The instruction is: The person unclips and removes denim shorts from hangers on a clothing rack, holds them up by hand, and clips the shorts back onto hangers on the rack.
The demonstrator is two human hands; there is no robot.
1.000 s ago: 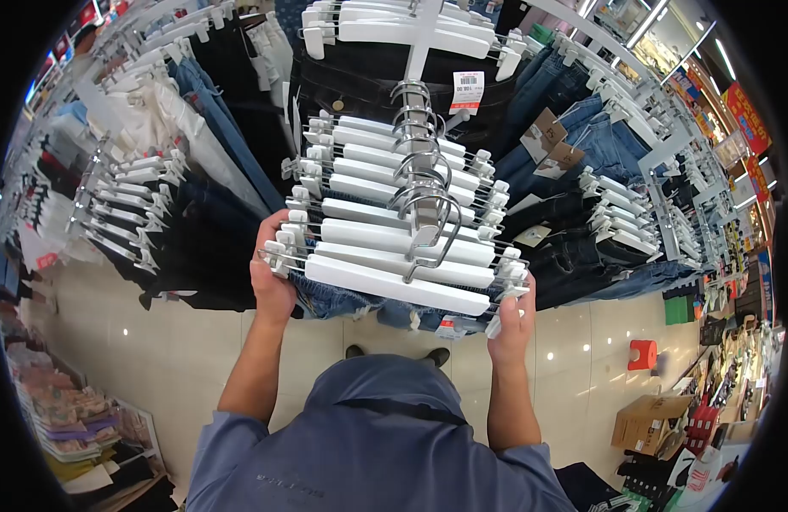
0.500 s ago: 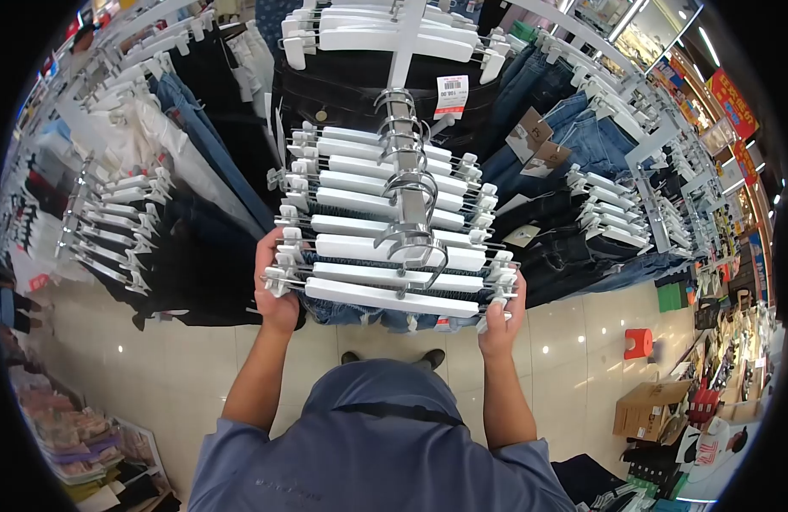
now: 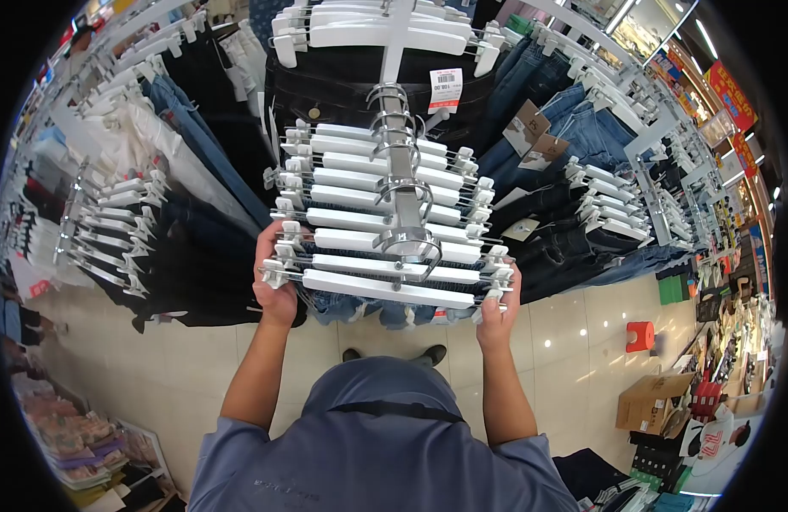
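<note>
Several white clip hangers hang in a row by their hooks on a metal rail arm, with blue denim garments clipped under the front ones. My left hand is closed round the clips at the left ends of the front hangers. At their right ends, my right hand is closed on the clips, its thumb on the near side. Some fingers of both hands are hidden behind the clips. Behind this row hang black trousers with a price tag.
More racks stand left and right, with dark trousers and blue jeans. On the tiled floor are a red stool and a cardboard box. Folded clothes lie at the lower left.
The front hanger has straightened to sit more level, and its hook now lies closer to the rail's end. Both hands have stayed on the hanger ends. The view has shifted slightly.
</note>
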